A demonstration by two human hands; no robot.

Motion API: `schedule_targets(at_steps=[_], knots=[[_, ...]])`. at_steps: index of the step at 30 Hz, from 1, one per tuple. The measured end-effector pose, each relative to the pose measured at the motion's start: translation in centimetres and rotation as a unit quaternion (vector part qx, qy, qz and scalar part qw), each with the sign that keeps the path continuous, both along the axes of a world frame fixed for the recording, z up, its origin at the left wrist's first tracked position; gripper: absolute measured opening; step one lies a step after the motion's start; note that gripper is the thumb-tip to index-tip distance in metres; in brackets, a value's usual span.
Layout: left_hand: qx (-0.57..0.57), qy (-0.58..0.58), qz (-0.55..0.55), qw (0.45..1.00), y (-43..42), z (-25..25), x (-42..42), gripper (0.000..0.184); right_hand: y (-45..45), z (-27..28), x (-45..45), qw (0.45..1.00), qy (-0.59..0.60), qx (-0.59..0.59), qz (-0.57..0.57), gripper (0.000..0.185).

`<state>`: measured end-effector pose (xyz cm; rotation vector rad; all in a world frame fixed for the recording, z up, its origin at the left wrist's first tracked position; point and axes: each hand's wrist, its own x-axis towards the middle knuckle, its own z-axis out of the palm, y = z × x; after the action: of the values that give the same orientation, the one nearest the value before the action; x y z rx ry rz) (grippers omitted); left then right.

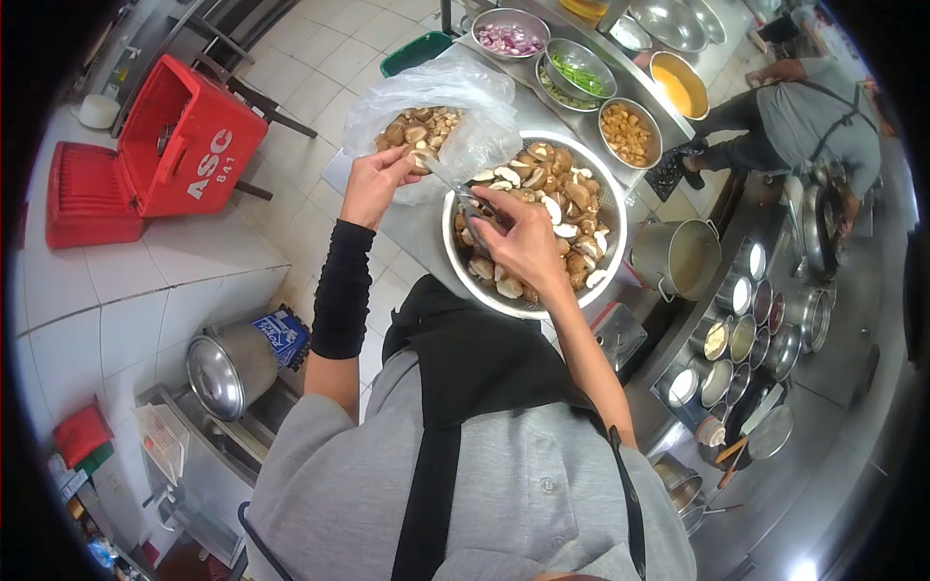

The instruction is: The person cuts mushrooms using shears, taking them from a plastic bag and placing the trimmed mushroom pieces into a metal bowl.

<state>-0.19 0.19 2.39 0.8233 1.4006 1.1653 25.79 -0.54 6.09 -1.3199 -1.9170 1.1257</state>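
My left hand (pixel 376 186) pinches a brown mushroom (pixel 421 160) at the opening of a clear plastic bag (pixel 387 95) that holds more mushrooms. My right hand (pixel 523 235) is wrapped round the dark handles of scissors (pixel 453 184), whose blades point at the mushroom. Below and around my right hand is a large metal colander (pixel 620 208) of whole and cut mushrooms (pixel 572 194). Its near-left part is partly hidden by my right hand.
Bowls of chopped red onion (pixel 508 39), green vegetables (pixel 579 73) and orange-brown pieces (pixel 628 134) stand beyond the colander. A large pot (pixel 678 257) is at the right. Another person (pixel 809 111) works at the stove. A red cooler (pixel 184 145) sits at the left.
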Motion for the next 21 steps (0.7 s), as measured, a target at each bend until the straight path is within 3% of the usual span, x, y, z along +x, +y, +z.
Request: schedule_targets(at_steps=[4, 9, 11, 15, 21], knots=[[-0.046, -0.075, 0.035, 0.996, -0.2, -1.3, -1.5, 0.037, 0.4, -2.9, -0.2, 0.990, 0.095, -0.093, -0.035, 0.042], [-0.087, -0.051, 0.062, 0.993, -0.8, -2.1, -1.8, 0.039, 1.4, -1.2, -0.9, 0.997, 0.023, -0.058, -0.050, 0.049], [-0.040, -0.044, 0.077, 0.995, -0.7, -1.9, -1.2, 0.037, 1.8, -0.6, -1.1, 0.998, 0.028, -0.044, -0.033, 0.051], [0.035, -0.072, 0.095, 0.992, -0.8, -0.5, 1.0, 0.033, -0.3, -0.4, 1.4, 0.978, 0.107, -0.176, 0.008, 0.045], [0.006, -0.089, -0.040, 0.995, -1.5, 1.4, 7.1, 0.030, -2.9, -0.3, 4.6, 0.979, 0.108, -0.169, -0.029, 0.046]])
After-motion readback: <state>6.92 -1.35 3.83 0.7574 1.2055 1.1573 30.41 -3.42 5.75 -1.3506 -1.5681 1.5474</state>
